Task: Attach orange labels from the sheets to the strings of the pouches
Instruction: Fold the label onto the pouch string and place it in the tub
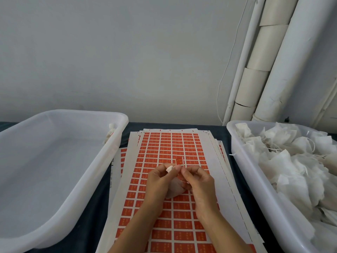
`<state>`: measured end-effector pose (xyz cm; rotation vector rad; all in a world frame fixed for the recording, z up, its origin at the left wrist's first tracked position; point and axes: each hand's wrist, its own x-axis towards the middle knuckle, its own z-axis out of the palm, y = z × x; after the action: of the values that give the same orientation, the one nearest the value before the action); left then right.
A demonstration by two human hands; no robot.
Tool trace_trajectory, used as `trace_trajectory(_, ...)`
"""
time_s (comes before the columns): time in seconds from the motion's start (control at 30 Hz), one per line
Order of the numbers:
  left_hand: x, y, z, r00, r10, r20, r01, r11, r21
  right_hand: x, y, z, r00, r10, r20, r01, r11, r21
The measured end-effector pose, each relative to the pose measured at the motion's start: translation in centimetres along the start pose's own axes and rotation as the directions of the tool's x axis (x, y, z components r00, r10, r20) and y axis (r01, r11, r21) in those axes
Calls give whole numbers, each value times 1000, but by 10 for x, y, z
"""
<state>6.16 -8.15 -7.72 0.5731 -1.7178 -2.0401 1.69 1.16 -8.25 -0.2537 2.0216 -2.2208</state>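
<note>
A stack of label sheets (175,143) printed with rows of orange labels lies on the dark table between two tubs. Both hands meet above the middle of the top sheet. My left hand (158,181) holds a white mesh pouch (174,188) that hangs under its palm; its fingertip wears white tape. My right hand (198,181) pinches the pouch's string together with an orange label (179,160) that sticks up between the fingertips. The string itself is mostly hidden by the fingers.
A large white plastic tub (76,183) stands at the left, with only a couple of pouches (110,132) at its far right corner. A second white tub (255,181) at the right is heaped with white pouches (295,161). Cardboard tubes and white rolls (273,57) lean against the wall.
</note>
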Motion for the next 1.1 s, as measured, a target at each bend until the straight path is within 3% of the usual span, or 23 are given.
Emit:
trace_trajectory(0.17, 0, 1, 0, 996, -40, -82, 37, 999, -36, 3, 0, -6, 996, -91, -25, 87, 986, -142)
trace_trajectory(0.33, 3, 3, -4, 997, -69, -30, 68, 996, -60, 8, -6, -14, 969, -56, 242, 99, 980, -171)
trace_trajectory(0.4, 3, 2, -5, 998, -61, 5, 62, 997, -54, 8, -9, -15, 954, -99, 282, 169, 957, -237)
trace_trajectory(0.77, 3, 3, -6, 998, -60, 25, 61, 998, -27, 9, -7, -18, 910, -345, 228, 410, 821, -396)
trace_trajectory(1.1, 3, 3, -3, 998, -42, -53, 45, 998, 49, 9, -10, -20, 905, -391, 170, 426, 813, -396)
